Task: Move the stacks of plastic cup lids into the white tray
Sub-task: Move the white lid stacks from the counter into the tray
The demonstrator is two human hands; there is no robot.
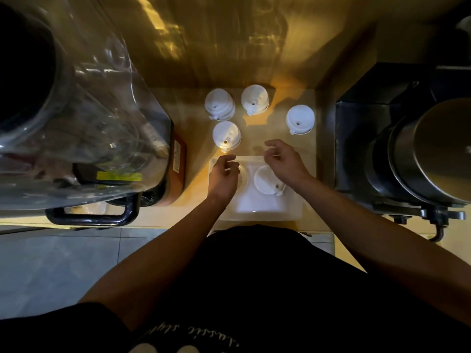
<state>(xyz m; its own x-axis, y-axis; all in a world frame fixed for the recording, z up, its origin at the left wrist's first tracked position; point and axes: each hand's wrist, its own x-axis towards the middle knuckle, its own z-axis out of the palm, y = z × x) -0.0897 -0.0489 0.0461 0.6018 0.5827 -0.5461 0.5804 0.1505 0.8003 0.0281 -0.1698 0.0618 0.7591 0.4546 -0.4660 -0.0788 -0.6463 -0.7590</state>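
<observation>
A white tray (257, 205) lies on the wooden counter right in front of me. Two stacks of white cup lids stand in its far half: one (266, 180) at the right, one (243, 174) at the left, mostly hidden by my left hand (224, 178). That hand hovers over the left stack with its fingers curled apart, holding nothing. My right hand (285, 163) hangs open above the tray's far right corner, just beyond the right stack. Several more lid stacks stand on the counter beyond the tray: nearest (226, 135), back left (219, 104), back middle (255, 99), right (300, 119).
A large clear-plastic-wrapped machine (76, 123) with a black handle (94, 216) fills the left. A brown box (178, 164) stands beside it. A black appliance with a steel pot (430, 151) blocks the right. A yellow wall (229, 39) closes the back.
</observation>
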